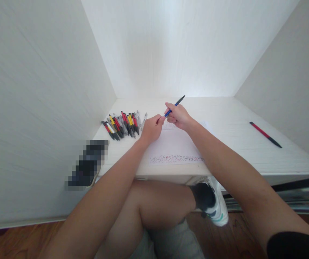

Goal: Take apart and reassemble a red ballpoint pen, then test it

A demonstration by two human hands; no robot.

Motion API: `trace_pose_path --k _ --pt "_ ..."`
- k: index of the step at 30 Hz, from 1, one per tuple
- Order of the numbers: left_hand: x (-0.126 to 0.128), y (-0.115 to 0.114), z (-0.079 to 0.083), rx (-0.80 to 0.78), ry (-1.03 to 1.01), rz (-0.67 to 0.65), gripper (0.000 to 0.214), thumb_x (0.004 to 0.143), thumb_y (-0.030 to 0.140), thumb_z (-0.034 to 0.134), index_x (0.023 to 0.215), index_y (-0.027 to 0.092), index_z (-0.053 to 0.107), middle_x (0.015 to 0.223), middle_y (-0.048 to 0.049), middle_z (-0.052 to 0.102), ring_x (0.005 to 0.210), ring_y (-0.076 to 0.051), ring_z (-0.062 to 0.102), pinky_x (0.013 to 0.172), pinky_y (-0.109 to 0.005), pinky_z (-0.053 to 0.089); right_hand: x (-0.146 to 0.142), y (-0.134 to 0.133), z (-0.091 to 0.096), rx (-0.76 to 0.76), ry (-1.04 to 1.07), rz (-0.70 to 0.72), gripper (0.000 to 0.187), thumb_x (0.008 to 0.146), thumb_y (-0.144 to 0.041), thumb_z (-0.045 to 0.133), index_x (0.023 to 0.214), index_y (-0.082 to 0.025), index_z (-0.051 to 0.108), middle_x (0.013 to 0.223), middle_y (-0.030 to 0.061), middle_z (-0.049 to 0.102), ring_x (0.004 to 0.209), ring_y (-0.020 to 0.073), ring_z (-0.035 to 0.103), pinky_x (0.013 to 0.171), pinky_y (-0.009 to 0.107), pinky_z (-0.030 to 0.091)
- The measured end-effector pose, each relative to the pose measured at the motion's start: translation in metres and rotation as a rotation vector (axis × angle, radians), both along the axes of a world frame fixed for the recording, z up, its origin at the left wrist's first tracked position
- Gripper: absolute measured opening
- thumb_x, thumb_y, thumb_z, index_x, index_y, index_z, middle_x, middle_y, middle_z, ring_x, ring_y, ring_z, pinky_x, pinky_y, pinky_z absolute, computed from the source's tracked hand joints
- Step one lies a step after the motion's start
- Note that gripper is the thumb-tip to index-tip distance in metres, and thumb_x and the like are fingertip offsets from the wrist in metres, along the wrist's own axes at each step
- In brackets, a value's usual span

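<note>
A blue pen [176, 103] with a dark end slants up to the right between my two hands, above a sheet of paper [176, 142]. My left hand [153, 127] pinches its lower left end. Farther up the barrel, the fingers of my right hand [178, 115] are closed around the pen. Small dark and red marks run along the paper's near edge, and fainter writing shows near its far edge, partly hidden by my hands.
Several red, yellow, white and clear pens [122, 124] lie in a cluster on the left of the white desk [232, 136]. A single red and black pen [265, 134] lies at the right. A pixelated dark object [88, 163] is at the left edge. Walls enclose three sides.
</note>
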State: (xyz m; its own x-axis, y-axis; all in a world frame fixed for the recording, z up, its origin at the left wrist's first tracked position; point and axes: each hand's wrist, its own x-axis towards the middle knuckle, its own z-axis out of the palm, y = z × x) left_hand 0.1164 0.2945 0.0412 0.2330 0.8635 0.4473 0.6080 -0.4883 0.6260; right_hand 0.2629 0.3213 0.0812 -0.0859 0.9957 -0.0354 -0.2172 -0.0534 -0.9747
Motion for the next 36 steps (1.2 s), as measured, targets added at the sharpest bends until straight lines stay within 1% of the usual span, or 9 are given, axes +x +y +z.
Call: trace_pose_path --k 2,6,8,10,13,19,22,26,36 --pt "-0.004 0.002 -0.001 -0.066 -0.077 -0.010 0.036 0.103 0.032 0.044 0.070 0.020 0.053 0.064 0.0013 0.053 0.068 -0.017 0.052 0.066 -0.030 0.034 0.008 0.002 0.006 0.004 0.033 -0.045 0.040 0.102 -0.024 0.050 0.062 -0.017 0.048 0.041 -0.0081 0.028 0.035 0.0048 0.024 0.036 0.020 0.016" --pt "-0.019 0.000 -0.004 -0.209 -0.134 0.011 0.037 0.100 0.031 0.046 0.065 0.020 0.054 0.057 0.0017 0.048 0.061 -0.016 0.049 0.061 -0.031 0.033 0.043 0.014 0.015 0.056 0.122 -0.247 0.041 0.103 -0.026 0.046 0.063 -0.020 0.041 0.042 -0.0091 0.025 0.035 0.0045 0.018 0.036 0.019 0.016" --pt "-0.024 -0.003 -0.004 -0.205 -0.111 0.043 0.036 0.099 0.030 0.048 0.067 0.019 0.059 0.057 0.0012 0.050 0.062 -0.017 0.051 0.062 -0.031 0.034 0.056 0.018 0.014 0.052 0.107 -0.261 0.040 0.101 -0.026 0.048 0.062 -0.020 0.041 0.042 -0.0090 0.024 0.036 0.0052 0.017 0.036 0.020 0.015" --pt "-0.024 -0.007 -0.003 -0.145 -0.063 0.057 0.033 0.098 0.029 0.050 0.071 0.019 0.064 0.062 -0.0004 0.058 0.066 -0.018 0.056 0.067 -0.032 0.038 0.056 0.019 0.010 0.051 0.077 -0.226 0.039 0.100 -0.025 0.050 0.062 -0.020 0.044 0.041 -0.0088 0.024 0.036 0.0057 0.018 0.036 0.021 0.014" --pt "-0.019 -0.011 -0.004 -0.030 0.024 0.025 0.023 0.097 0.026 0.054 0.083 0.018 0.071 0.083 -0.0035 0.071 0.080 -0.020 0.063 0.080 -0.035 0.045 0.038 0.014 0.004 0.069 0.017 -0.146 0.036 0.099 -0.024 0.051 0.063 -0.018 0.050 0.042 -0.0073 0.029 0.036 0.0058 0.020 0.037 0.022 0.014" --pt "-0.017 -0.013 -0.008 0.043 0.129 0.053 0.018 0.096 0.022 0.058 0.099 0.022 0.076 0.107 -0.0054 0.073 0.102 -0.022 0.066 0.101 -0.038 0.049 0.018 0.006 -0.001 0.064 -0.078 -0.029 0.025 0.093 -0.020 0.059 0.069 -0.015 0.055 0.045 -0.0055 0.037 0.038 0.0057 0.026 0.038 0.022 0.015" --pt "-0.016 -0.014 -0.009 0.020 0.177 0.045 0.018 0.096 0.021 0.059 0.100 0.023 0.077 0.109 -0.0051 0.073 0.105 -0.023 0.066 0.103 -0.040 0.049 0.023 0.007 -0.005 0.025 -0.082 0.045 0.025 0.094 -0.018 0.058 0.070 -0.014 0.056 0.049 -0.0050 0.038 0.040 0.0049 0.027 0.038 0.021 0.016" --pt "-0.014 -0.013 -0.010 -0.025 0.221 0.028 0.019 0.096 0.022 0.061 0.102 0.024 0.078 0.111 -0.0053 0.074 0.109 -0.025 0.066 0.105 -0.042 0.048 0.033 0.012 -0.014 -0.114 -0.134 0.157 0.027 0.094 -0.019 0.061 0.068 -0.014 0.055 0.052 -0.0023 0.043 0.043 0.0051 0.030 0.038 0.020 0.020" --pt "-0.014 -0.011 -0.012 -0.003 0.251 -0.003 0.016 0.094 0.020 0.064 0.104 0.020 0.076 0.108 -0.0056 0.075 0.105 -0.024 0.065 0.100 -0.039 0.048 0.046 0.018 -0.021 -0.168 -0.139 0.132 0.029 0.093 -0.014 0.060 0.066 -0.015 0.050 0.051 -0.0012 0.044 0.042 0.0054 0.032 0.037 0.019 0.021"
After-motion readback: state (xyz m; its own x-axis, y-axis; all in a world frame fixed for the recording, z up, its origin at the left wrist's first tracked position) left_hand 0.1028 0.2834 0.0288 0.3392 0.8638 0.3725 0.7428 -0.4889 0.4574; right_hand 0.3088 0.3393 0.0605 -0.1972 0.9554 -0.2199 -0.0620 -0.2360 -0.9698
